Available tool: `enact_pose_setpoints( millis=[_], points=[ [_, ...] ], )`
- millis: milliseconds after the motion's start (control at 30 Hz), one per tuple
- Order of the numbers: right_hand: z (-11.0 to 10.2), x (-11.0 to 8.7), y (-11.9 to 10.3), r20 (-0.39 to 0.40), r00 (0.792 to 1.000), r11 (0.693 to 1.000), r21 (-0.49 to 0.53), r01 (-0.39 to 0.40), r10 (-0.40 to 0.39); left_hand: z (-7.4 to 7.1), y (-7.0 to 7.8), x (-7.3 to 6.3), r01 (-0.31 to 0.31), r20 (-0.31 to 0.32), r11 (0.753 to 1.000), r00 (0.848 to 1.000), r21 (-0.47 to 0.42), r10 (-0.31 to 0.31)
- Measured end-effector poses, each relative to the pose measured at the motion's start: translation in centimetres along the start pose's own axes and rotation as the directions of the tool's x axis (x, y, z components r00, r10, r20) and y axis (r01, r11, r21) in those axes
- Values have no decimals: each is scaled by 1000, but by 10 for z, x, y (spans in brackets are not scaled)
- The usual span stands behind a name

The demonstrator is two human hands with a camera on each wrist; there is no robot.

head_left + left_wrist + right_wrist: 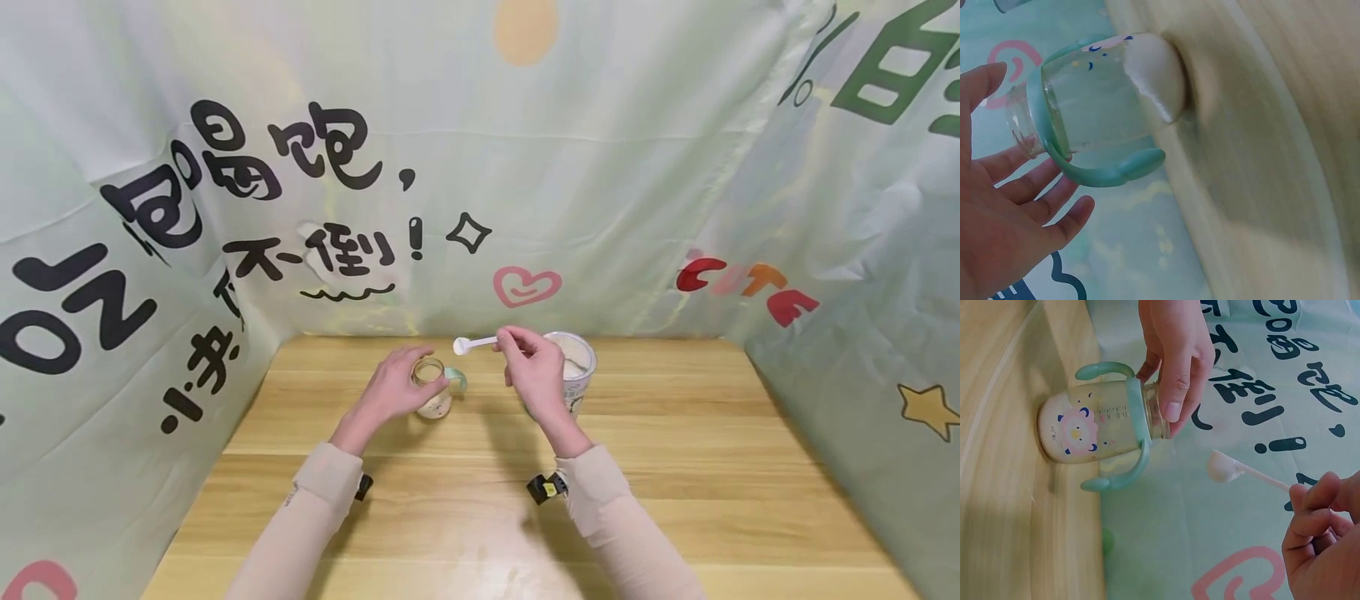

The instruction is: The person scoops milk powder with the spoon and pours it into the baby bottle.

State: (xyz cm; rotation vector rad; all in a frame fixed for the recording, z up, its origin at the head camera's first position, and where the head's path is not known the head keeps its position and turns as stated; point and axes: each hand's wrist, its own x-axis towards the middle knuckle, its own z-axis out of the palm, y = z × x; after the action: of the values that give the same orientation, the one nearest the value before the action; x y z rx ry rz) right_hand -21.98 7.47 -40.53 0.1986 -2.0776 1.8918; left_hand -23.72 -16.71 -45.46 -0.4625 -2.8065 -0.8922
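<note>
A clear baby bottle (434, 407) with mint-green handles (1124, 477) stands upright on the table, white powder (1155, 75) in its bottom. My left hand (392, 385) holds it round its uncapped neck, thumb on the near side and fingers on the far side. Right of the bottle, my right hand (534, 368) pinches the handle of a white measuring scoop (462, 345) between thumb and fingers. The scoop's bowl is above the table, apart from the bottle; its contents cannot be made out. Behind the right hand stands an open tin (577, 388) of pale powder, partly hidden.
The wooden table (480, 517) meets printed cloth walls (637, 208) at the back and both sides. A dark strap with a small device (546, 488) is at the right wrist, and another (363, 487) at the left.
</note>
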Motion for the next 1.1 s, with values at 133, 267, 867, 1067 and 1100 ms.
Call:
enact_pose_setpoints(
  millis=[133,267,867,1067,1100],
  points=[
    [4,-2,0,19,1000,1000,-9,-3,3,0,-4,-3,21,6,1000,1000,-1,-21],
    [8,-3,2,48,999,1000,-20,2,-1,0,-7,-6,33,7,999,999,-3,-33],
    [20,-13,3,137,991,994,-111,12,4,3,-16,-12,48,11,999,999,-19,-48],
    [22,-14,8,162,987,994,-111,21,-2,4,-19,-12,53,13,998,999,-33,-52],
    [23,-14,8,163,987,994,-111,21,-3,5,-20,-12,51,12,998,999,-36,-51]
  ],
)
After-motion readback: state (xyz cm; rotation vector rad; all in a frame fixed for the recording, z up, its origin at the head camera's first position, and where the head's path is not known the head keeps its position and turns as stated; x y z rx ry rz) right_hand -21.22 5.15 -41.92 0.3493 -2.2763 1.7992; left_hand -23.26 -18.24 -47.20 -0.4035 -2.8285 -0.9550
